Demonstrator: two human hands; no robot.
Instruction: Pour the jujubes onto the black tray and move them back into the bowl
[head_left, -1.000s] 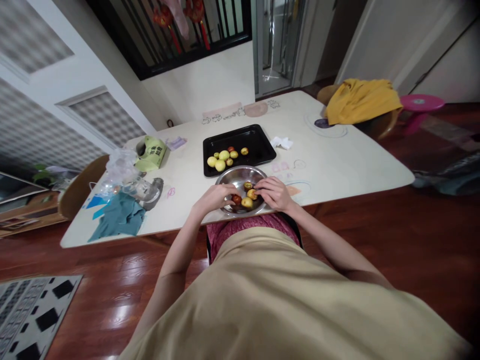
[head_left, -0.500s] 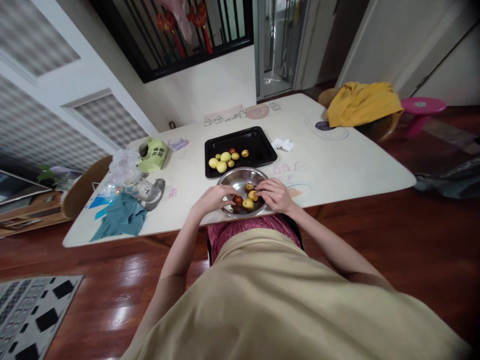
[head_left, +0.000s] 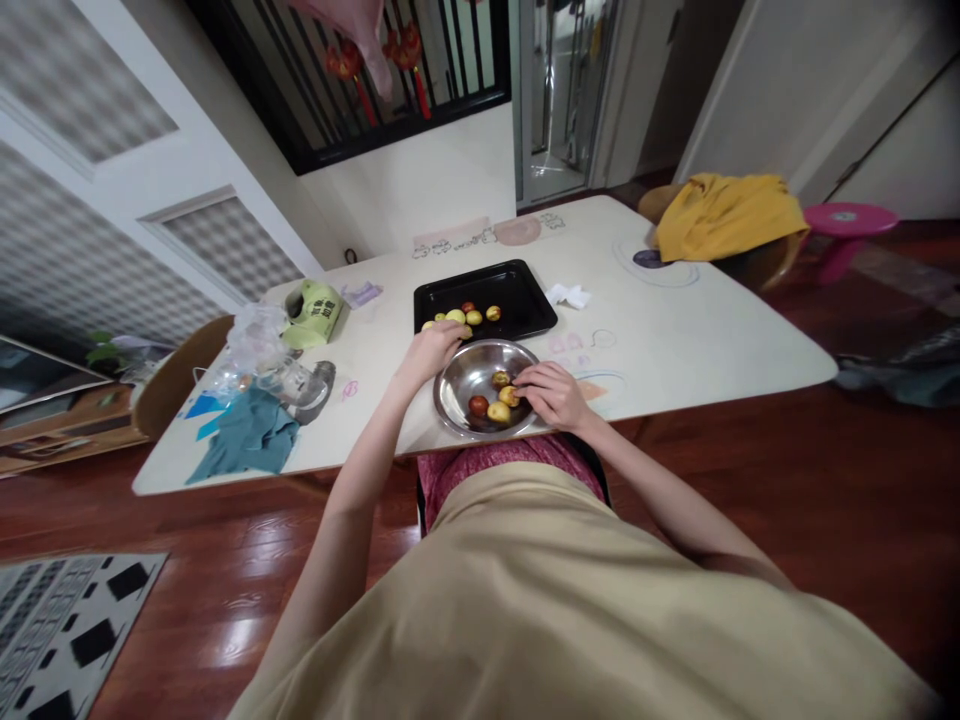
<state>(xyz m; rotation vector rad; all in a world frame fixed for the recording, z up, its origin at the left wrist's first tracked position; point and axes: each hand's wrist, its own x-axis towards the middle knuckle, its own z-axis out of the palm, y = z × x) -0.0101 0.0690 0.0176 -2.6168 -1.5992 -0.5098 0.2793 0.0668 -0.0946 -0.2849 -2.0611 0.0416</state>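
Note:
A steel bowl (head_left: 457, 400) at the table's near edge holds several jujubes, among them a red-brown jujube (head_left: 478, 405) and a yellow jujube (head_left: 498, 411). Over the near rim of the black baking tray (head_left: 525, 300), my left hand (head_left: 433, 352) curls its fingers on a yellow-green jujube (head_left: 466, 331), still among the fruit there. My right hand (head_left: 553, 395) reaches over the bowl's right rim, fingertips pinched on a brown-spotted jujube (head_left: 510, 396). Part of the tray's fruit is hidden behind my left hand.
Crumpled white tissue (head_left: 568, 296) lies right of the tray. To the left are a green bag (head_left: 315, 312), clear plastic packaging (head_left: 259, 340) and a teal cloth (head_left: 247, 435). A yellow garment (head_left: 731, 215) hangs over a chair at the far right.
My left hand has moved from inside the bowl, up and away, to the fruit in the tray. My right hand keeps its place at the bowl.

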